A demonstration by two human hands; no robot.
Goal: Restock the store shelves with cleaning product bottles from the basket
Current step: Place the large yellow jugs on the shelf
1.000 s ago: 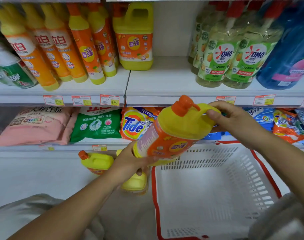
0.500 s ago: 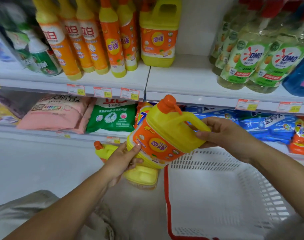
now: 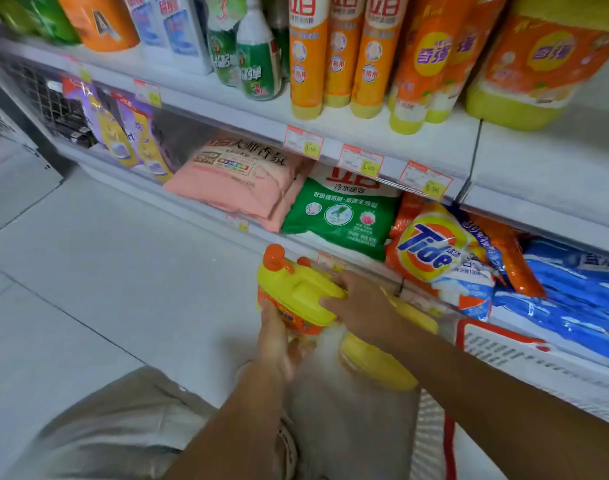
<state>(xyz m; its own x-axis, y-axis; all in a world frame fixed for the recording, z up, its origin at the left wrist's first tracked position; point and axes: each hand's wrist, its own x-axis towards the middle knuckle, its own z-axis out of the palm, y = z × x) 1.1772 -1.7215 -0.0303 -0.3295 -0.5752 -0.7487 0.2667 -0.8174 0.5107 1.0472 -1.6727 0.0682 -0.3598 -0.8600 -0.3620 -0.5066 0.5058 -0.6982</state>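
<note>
Both hands now low, near the floor (image 3: 88, 271) in front of the bottom shelf (image 3: 206, 206); a sec ago the yellow jug (image 3: 296, 292) was held up at about the lower shelf's front edge, above the basket (image 3: 497, 344). View has swung left and down too: basket, earlier centre-bottom, now only a white-and-red corner at the right, mostly hidden behind the right forearm.

Left hand (image 3: 275, 337) is wrapped under the jug's orange-label base, fingers closed on it. Right hand (image 3: 361, 303) is clamped over the jug's yellow top by the handle. Jug is tilted, orange cap (image 3: 275, 258) pointing up and away toward the shelf's front edge. Can't tell whether its base touches the floor.

Other yellow jugs on the floor sit just beside it: one w/ an orange cap (image 3: 303, 261) peeking out right behind the held jug, another yellow one (image 3: 375, 362) lying under the right wrist, partly hidden. Those were already on the floor 1 s ago, same spot by the basket's left side.

Bottom shelf behind: pink bag (image 3: 240, 174), green bag (image 3: 341, 213), Tide bag (image 3: 434, 247), blue bags (image 3: 573, 292) toward the right end. Upper shelf (image 3: 434, 147) carries orange bottles (image 3: 337, 53) and a big yellow jug (image 3: 538, 64) near its right edge; the gap beside that one unfilled.
</note>
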